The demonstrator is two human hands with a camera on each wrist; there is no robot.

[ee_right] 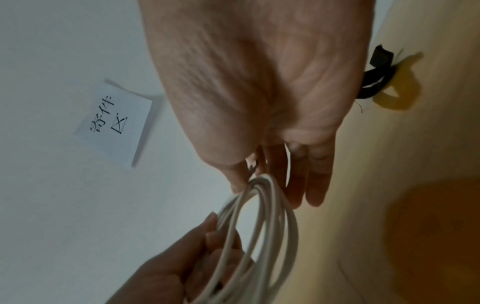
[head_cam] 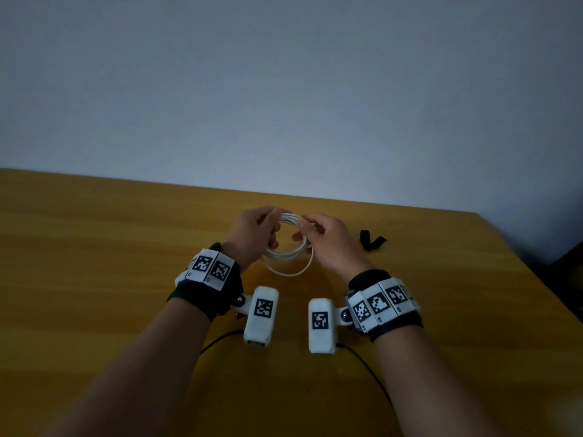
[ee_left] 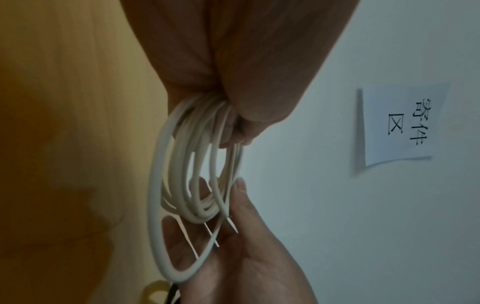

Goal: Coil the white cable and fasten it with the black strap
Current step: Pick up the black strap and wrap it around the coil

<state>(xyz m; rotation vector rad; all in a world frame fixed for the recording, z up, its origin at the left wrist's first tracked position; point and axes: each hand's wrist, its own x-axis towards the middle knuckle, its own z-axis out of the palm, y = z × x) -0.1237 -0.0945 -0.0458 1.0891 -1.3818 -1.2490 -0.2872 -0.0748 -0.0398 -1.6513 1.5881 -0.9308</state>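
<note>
The white cable [head_cam: 287, 256] is wound into a coil of several loops and held upright above the wooden table [head_cam: 110, 253]. My left hand [head_cam: 273, 228] grips the coil's upper left, fingers curled round the bundled loops [ee_left: 205, 107]. My right hand [head_cam: 300, 230] pinches the top of the coil [ee_right: 259, 185] between thumb and forefinger, its other fingers [ee_right: 317, 185] stretched out. One larger loop [ee_left: 153, 205] hangs lower than the rest. The black strap [head_cam: 372, 241] lies folded on the table to the right of my right hand, also visible as a dark strip [ee_right: 378, 70] past the palm.
The table's far edge meets a pale wall. A white paper note [ee_left: 400, 125] with black characters is stuck on that wall, also shown as a note [ee_right: 114, 123] in the right wrist view. Thin black leads [head_cam: 369, 370] trail from the wrist cameras over the near table.
</note>
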